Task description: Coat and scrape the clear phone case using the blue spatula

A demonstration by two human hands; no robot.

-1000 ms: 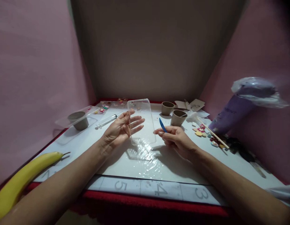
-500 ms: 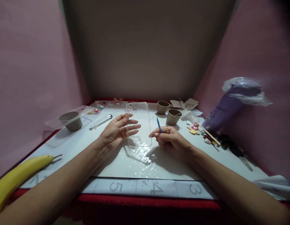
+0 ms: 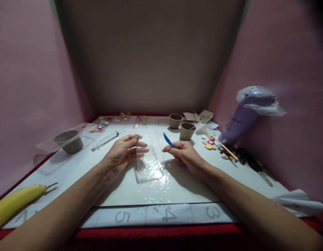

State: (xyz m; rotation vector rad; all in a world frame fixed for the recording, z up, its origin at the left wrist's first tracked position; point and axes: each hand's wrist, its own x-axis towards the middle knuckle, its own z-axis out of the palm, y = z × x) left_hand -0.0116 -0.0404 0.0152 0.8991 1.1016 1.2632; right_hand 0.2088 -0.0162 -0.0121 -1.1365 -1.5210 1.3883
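Head cam: L hand [image 3: 122,150], grip pinching clear case [image 3: 151,153] by L edge, over white board [image 3: 198,193]; R hand [image 3: 187,153], grip pinching blue tool [image 3: 168,140], just R of case. Syringe [image 3: 106,140] L of case; brown cup [image 3: 187,133] beyond, R.

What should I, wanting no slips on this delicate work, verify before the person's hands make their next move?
1. Clear case secure in left hand: ok, pinched at its left edge.
2. Blue tool held in right hand: ok, its tip pointing up.
3. Right hand's fingers off the case: cannot tell; they are close to its right edge.
4. Plastic film under the work smooth: not ok, crinkled and glaring.
5. Syringe set down: ok, lying beyond the left forearm.
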